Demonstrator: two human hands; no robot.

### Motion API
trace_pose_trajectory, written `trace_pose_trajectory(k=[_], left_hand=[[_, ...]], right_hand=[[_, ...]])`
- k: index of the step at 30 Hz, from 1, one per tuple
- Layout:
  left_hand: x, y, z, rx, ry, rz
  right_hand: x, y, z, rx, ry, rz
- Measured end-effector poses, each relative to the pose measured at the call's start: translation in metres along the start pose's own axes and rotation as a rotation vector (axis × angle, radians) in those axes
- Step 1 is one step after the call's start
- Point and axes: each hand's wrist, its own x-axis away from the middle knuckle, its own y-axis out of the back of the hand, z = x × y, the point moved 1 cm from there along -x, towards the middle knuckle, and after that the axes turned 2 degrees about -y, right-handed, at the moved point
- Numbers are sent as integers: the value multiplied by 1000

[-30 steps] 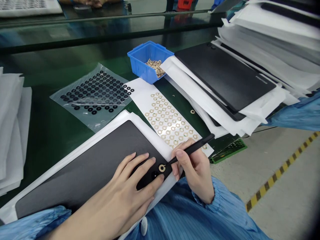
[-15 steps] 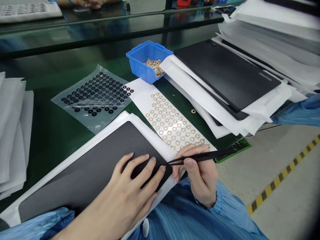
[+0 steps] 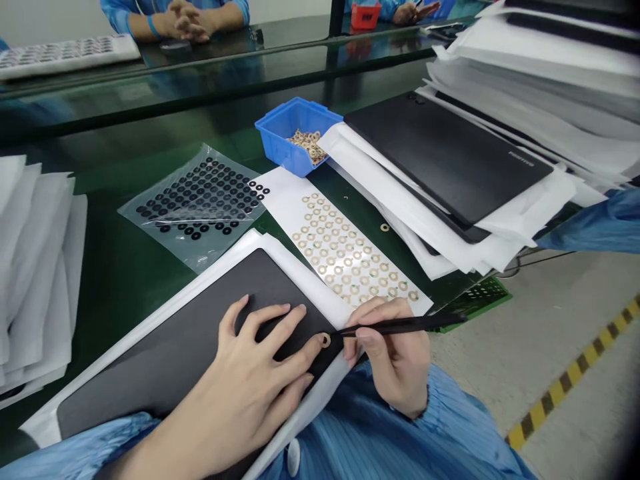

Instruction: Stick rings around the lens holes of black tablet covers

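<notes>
A black flat panel (image 3: 200,333), like a tablet back cover, lies on white foam wrapping (image 3: 295,263) in front of me. My left hand (image 3: 260,373) rests on it with fingers spread, the index fingertip at a small tan ring sticker (image 3: 325,340) near the right corner. In my right hand (image 3: 393,353) is a pair of black tweezers (image 3: 395,325), their tips together at the ring's edge. Just beyond lies a white sheet (image 3: 285,190) bearing rows of similar tan rings. Beside it, a clear sheet (image 3: 187,250) carries black ring pads (image 3: 205,190).
A blue bin (image 3: 283,147) of loose tan rings stands at the back. On the right, black panels (image 3: 450,153) are stacked between white sleeves (image 3: 550,100); more white sleeves (image 3: 40,267) lie left. One loose ring (image 3: 385,227) is on the green table. Across sit other people (image 3: 190,20).
The tweezer tips have closed and moved left onto the ring. My left index finger has drawn back slightly, showing more of the ring. The camera view has tilted up a little.
</notes>
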Motion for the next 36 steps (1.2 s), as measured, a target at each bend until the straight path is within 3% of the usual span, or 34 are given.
trace_pose_trajectory(k=[7, 12, 16, 22, 30, 36], left_hand=[[0, -1, 1, 25, 33, -45], [1, 2, 1, 1, -23, -16], [2, 1, 0, -48, -52, -42], [-1, -2, -3, -104, -71, -95], [-1, -2, -4, -88, 8, -71], [1, -3, -3, -57, -54, -42]], right_hand=[[-1, 1, 1, 73, 80, 27], [-3, -1, 7, 150, 20, 36], [-3, -5, 10, 143, -29, -43], [-2, -5, 12, 147, -40, -46], [-2, -5, 8, 127, -30, -37], [-1, -5, 7, 114, 50, -38]])
